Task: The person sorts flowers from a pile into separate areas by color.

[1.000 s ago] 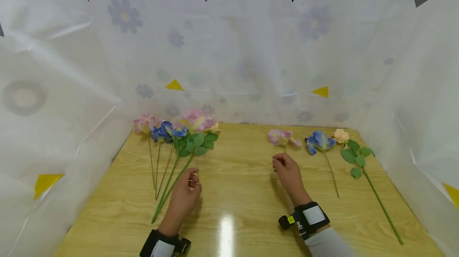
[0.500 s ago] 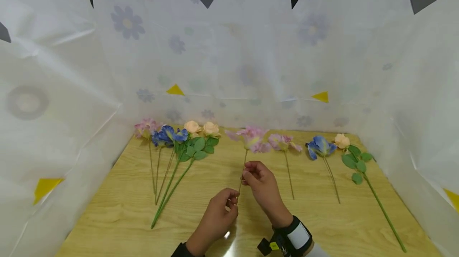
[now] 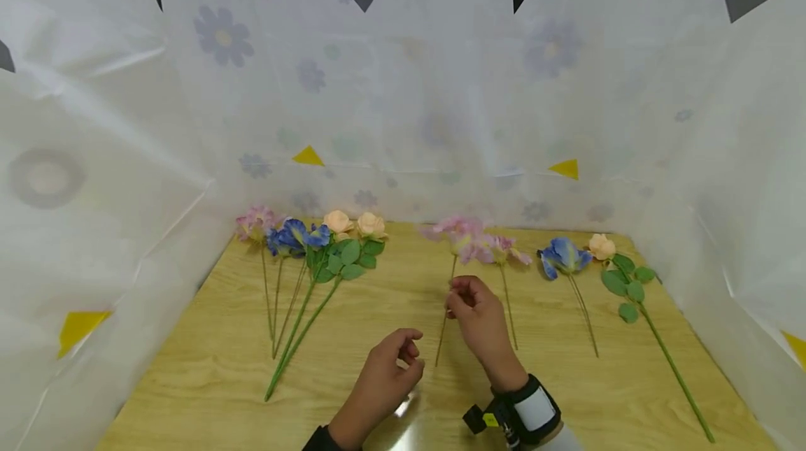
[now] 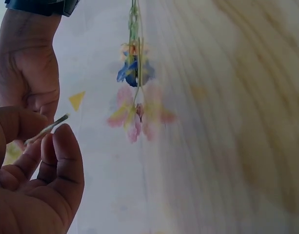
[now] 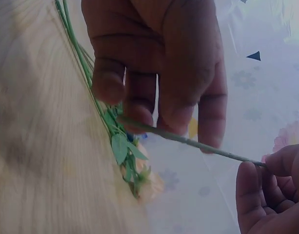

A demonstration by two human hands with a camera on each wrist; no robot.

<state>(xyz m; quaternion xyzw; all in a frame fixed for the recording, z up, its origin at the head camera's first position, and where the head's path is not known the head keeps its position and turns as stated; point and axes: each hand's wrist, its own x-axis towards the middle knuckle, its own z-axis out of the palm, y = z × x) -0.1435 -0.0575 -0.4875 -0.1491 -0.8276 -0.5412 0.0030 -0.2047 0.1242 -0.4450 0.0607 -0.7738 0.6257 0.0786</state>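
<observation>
My right hand (image 3: 481, 321) pinches the thin stem of a pink artificial flower (image 3: 462, 235), with its bloom pointing away from me toward the back wall. Below the fingers the stem (image 5: 208, 147) runs on toward my left hand (image 3: 385, 375). The left hand's fingers are loosely bent; in the head view a gap separates them from the stem's end. The left wrist view shows that stem end (image 4: 61, 120) close in front of the left thumb and fingers. Another pink flower (image 3: 504, 248) lies just right of the held one, its bloom partly covered.
To the right lie a blue flower (image 3: 564, 256) and a peach rose (image 3: 602, 247) with a long leafy stem. At the left is a group: a pink flower (image 3: 256, 223), blue blooms (image 3: 292, 235) and peach roses (image 3: 370, 225). White sheeting (image 3: 403, 87) surrounds the wooden table (image 3: 208, 367).
The right hand picked up a pink flower from the left group and brought it to the middle, then slightly right. The left hand came to the stem's lower end, and now the stem has moved away from it.
</observation>
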